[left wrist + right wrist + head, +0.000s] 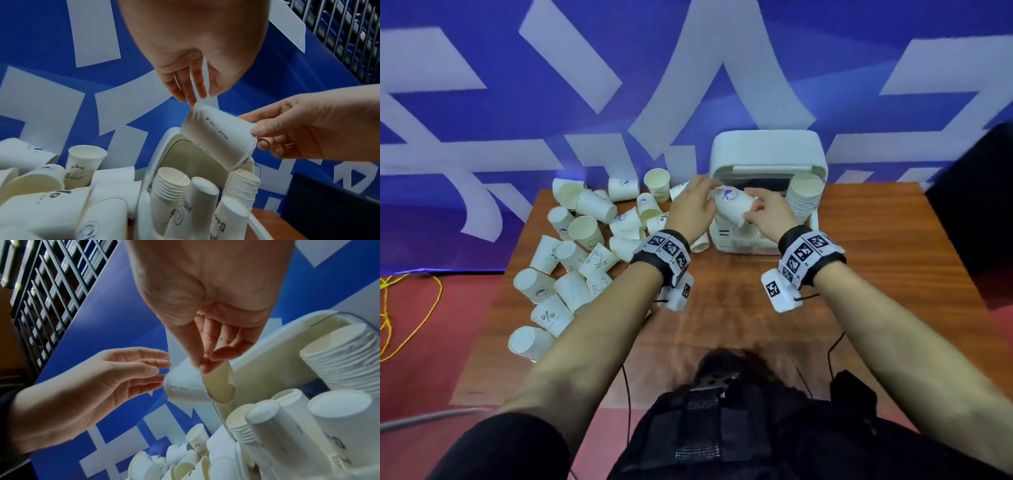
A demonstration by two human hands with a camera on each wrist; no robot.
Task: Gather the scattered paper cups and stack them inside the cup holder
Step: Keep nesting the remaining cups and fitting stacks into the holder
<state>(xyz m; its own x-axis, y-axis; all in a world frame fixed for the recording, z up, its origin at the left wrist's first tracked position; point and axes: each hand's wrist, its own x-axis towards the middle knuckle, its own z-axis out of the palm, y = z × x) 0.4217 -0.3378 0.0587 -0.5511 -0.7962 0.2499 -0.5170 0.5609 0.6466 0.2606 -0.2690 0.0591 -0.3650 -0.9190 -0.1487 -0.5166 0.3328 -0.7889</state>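
**Cup held over holder, R hand pinching rim**

A paper cup point(732, 205) is in the air above the cup holder point(726, 236), tilted on its side, mouth toward the R hand point(768, 214). R grip: thumb and fingers pinch the cup rim. L hand point(693, 205) grip: fingers spread and straight, fingertips point(190, 101) at the cup's closed base; contact can't be confirmed. Holder sits at the rear of the desk point(722, 308), lid up, w/ stacks of cups point(806, 197) inside, some mouth up, some base up. Loose cups point(578, 246) lie scattered over the desk's left part, beside the holder. Blue-and-white banner point(585, 68) behind.
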